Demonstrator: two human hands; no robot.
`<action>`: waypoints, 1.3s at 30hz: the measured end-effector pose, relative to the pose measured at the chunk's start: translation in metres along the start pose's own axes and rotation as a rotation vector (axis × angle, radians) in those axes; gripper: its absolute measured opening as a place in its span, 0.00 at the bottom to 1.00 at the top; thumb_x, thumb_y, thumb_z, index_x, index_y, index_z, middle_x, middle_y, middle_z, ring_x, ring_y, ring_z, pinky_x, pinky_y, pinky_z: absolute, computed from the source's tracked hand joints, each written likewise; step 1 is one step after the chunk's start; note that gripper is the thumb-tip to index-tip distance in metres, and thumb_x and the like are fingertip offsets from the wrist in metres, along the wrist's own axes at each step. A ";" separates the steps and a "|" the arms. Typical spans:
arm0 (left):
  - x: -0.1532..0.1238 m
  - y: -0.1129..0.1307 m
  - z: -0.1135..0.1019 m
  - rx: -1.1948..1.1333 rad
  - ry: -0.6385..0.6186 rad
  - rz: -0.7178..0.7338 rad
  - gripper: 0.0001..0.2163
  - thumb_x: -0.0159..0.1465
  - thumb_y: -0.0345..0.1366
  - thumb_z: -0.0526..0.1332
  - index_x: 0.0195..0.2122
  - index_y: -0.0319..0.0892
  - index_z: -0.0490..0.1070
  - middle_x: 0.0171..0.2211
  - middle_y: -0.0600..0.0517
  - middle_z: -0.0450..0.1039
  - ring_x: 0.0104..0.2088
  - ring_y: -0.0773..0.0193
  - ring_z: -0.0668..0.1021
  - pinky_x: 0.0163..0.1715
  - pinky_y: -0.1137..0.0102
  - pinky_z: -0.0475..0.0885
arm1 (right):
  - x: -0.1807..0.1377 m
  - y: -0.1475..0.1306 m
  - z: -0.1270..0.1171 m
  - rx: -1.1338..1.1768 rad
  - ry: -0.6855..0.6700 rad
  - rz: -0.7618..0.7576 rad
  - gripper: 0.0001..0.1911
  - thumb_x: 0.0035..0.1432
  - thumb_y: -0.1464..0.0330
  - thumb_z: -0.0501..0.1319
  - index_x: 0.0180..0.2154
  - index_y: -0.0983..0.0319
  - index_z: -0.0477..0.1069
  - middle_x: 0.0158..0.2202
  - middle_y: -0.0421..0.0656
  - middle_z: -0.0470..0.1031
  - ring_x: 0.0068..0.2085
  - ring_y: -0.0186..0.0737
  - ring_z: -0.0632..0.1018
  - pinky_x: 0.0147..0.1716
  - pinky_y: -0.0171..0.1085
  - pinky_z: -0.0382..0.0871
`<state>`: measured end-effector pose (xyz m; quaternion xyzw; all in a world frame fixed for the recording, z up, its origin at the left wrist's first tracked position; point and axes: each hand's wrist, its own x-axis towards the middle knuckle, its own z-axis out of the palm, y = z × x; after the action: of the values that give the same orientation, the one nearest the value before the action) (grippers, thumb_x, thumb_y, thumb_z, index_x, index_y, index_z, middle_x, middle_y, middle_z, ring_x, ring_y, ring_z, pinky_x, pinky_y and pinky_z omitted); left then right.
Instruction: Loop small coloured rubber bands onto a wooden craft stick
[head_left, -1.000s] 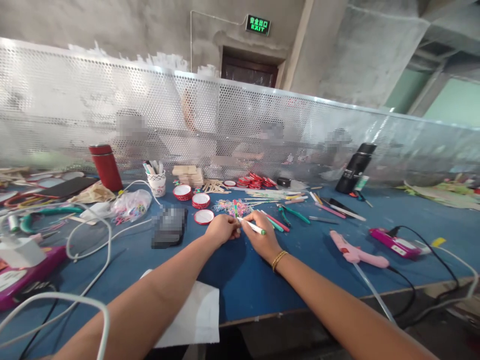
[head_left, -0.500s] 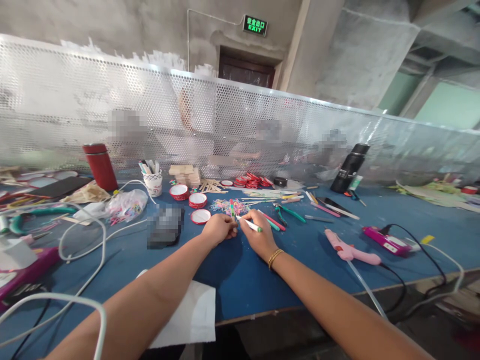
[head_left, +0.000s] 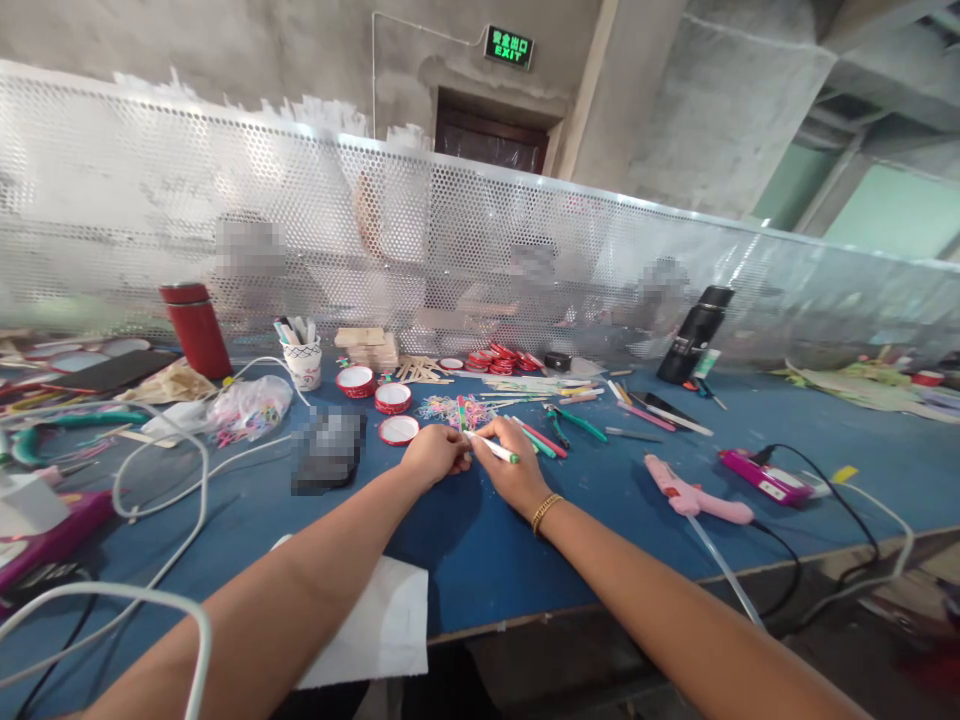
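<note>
My left hand (head_left: 436, 455) is closed around the lower end of a narrow craft stick (head_left: 461, 410) with red and green coloring. In my right hand (head_left: 516, 468), which wears a gold bracelet, is a white marker pen (head_left: 496, 449) with a green end. Its tip is at the stick, close to my left fingers; exact contact is too small to make out. Just beyond both hands lies a pile of thin colorful bands (head_left: 435, 408). Several colored markers (head_left: 541, 440) rest right of my right hand.
Red-rimmed round tins (head_left: 399, 431) and a phone (head_left: 330, 450) lie to the left, near a paper cup of pens (head_left: 302, 364). Pliers (head_left: 583, 424) and a pink glue gun (head_left: 694, 497) are on the right. White cables (head_left: 202, 480) loop across the left.
The view has shifted slightly. The marker tip has moved a little nearer to my left fingers along the stick. Both hands keep their grip.
</note>
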<state>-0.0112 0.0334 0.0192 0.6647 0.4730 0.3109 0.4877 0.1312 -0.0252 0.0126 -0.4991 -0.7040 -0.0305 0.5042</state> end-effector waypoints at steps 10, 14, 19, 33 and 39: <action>0.000 0.000 0.000 -0.039 -0.009 -0.015 0.14 0.53 0.43 0.67 0.22 0.37 0.71 0.20 0.50 0.73 0.21 0.69 0.74 0.23 0.75 0.69 | 0.001 0.005 0.002 -0.007 0.055 0.062 0.07 0.60 0.67 0.58 0.29 0.59 0.67 0.29 0.40 0.73 0.34 0.40 0.72 0.35 0.38 0.63; 0.002 -0.002 -0.001 -0.010 -0.011 0.001 0.12 0.54 0.42 0.66 0.22 0.38 0.72 0.21 0.50 0.74 0.21 0.69 0.74 0.23 0.75 0.69 | 0.000 0.004 0.002 -0.006 0.018 0.019 0.06 0.60 0.67 0.59 0.30 0.59 0.68 0.29 0.40 0.73 0.34 0.40 0.72 0.35 0.37 0.63; 0.004 -0.005 -0.001 0.024 -0.008 0.003 0.11 0.55 0.40 0.65 0.22 0.38 0.73 0.20 0.51 0.74 0.21 0.69 0.74 0.24 0.76 0.69 | 0.000 0.002 0.001 -0.004 0.003 0.002 0.06 0.60 0.66 0.58 0.31 0.58 0.69 0.30 0.41 0.73 0.35 0.41 0.72 0.37 0.38 0.63; 0.001 -0.001 0.000 -0.009 0.002 -0.009 0.15 0.54 0.45 0.67 0.22 0.37 0.72 0.21 0.49 0.74 0.21 0.69 0.75 0.23 0.75 0.70 | 0.001 0.001 -0.001 -0.022 0.024 0.028 0.07 0.61 0.66 0.58 0.30 0.58 0.68 0.30 0.41 0.73 0.34 0.41 0.72 0.36 0.38 0.63; 0.001 -0.002 -0.001 -0.015 -0.002 -0.005 0.12 0.56 0.40 0.65 0.22 0.37 0.72 0.20 0.51 0.73 0.20 0.69 0.75 0.23 0.75 0.70 | -0.001 0.000 0.000 -0.020 0.005 0.007 0.06 0.61 0.66 0.58 0.31 0.58 0.69 0.30 0.41 0.74 0.35 0.41 0.72 0.39 0.39 0.63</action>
<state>-0.0118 0.0350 0.0178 0.6601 0.4720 0.3126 0.4937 0.1312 -0.0257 0.0122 -0.5065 -0.7006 -0.0370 0.5012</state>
